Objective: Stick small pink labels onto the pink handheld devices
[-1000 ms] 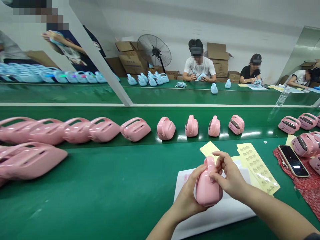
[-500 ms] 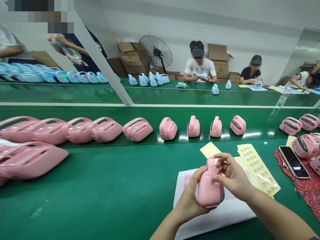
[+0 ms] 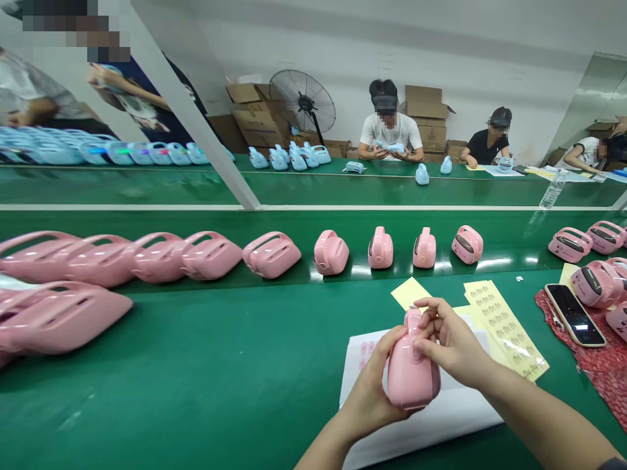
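Upright in my left hand (image 3: 375, 391) is a pink plastic device with a carry handle (image 3: 410, 375); the palm and fingers wrap its left side and underside. My right hand (image 3: 453, 346) is at the upper right of the same device, its thumb pressed on the housing below the handle and its fingers curled beside the handle. Whether something small lies under that thumb is hidden. Beneath both hands lies a white sheet (image 3: 360, 431) with small pink stickers (image 3: 366, 349) at its upper left. Yellow sticker sheets (image 3: 504, 326) lie just beyond my right hand.
A row of similar pink devices (image 3: 272, 254) runs along the green bench (image 3: 196, 391), with more piled at the left. At right, a phone (image 3: 575, 314) rests on red bubble wrap (image 3: 607, 372). Across the bench, co-workers sit near blue devices (image 3: 298, 156) and a water bottle (image 3: 552, 190).
My right thumb has shifted slightly up onto the pink device's back, and the fingers are a little closer to its handle. The left hand keeps its hold. The view has shifted slightly.
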`<state>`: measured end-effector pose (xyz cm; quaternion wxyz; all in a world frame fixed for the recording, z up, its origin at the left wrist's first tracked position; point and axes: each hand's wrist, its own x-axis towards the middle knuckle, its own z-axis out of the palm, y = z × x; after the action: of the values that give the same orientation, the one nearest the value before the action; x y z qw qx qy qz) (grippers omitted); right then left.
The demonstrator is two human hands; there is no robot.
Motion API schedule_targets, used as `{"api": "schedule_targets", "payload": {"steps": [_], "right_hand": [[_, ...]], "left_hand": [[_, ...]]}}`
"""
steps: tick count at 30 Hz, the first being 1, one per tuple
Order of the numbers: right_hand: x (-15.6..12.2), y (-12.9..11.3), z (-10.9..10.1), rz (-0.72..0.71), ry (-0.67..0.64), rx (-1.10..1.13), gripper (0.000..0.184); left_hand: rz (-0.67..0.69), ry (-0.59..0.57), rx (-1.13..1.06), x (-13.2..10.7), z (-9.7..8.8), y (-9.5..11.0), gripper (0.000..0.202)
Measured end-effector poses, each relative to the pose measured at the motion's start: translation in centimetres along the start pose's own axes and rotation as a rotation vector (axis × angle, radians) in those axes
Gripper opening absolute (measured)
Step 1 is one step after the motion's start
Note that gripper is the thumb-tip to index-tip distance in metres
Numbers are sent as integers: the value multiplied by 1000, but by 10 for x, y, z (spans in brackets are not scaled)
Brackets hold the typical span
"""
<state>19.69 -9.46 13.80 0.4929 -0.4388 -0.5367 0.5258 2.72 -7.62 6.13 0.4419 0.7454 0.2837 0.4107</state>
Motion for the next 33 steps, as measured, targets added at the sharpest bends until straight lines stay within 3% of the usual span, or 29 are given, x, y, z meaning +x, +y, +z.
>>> {"api": "schedule_targets", "payload": {"steps": [8, 14, 16, 23, 26, 29, 31, 33], "right_hand": [[-3, 5, -1, -160, 12, -227, 49], [-8, 17, 0, -586, 11, -532, 55], [-12, 20, 2, -656, 54, -597, 57], [1, 27, 2, -467, 204, -484, 66], [13, 34, -5, -393, 319, -404, 60], [12, 40, -10, -398, 446, -364, 53], [5, 40, -11, -487, 421, -375, 50], [-3, 36, -10, -569, 301, -417, 50]], "left_hand": [[18, 22, 20, 1, 0, -1, 91], [60, -10, 89, 0, -3, 7, 91], [49, -5, 88, 0, -5, 9, 92], [121, -60, 62, -1, -3, 8, 91], [2, 27, -218, -6, 8, 0, 97], [-172, 202, -770, -8, 20, -5, 87], [-211, 196, -1149, -6, 26, -4, 63], [-171, 97, -1412, -1, 28, -1, 49]]}}
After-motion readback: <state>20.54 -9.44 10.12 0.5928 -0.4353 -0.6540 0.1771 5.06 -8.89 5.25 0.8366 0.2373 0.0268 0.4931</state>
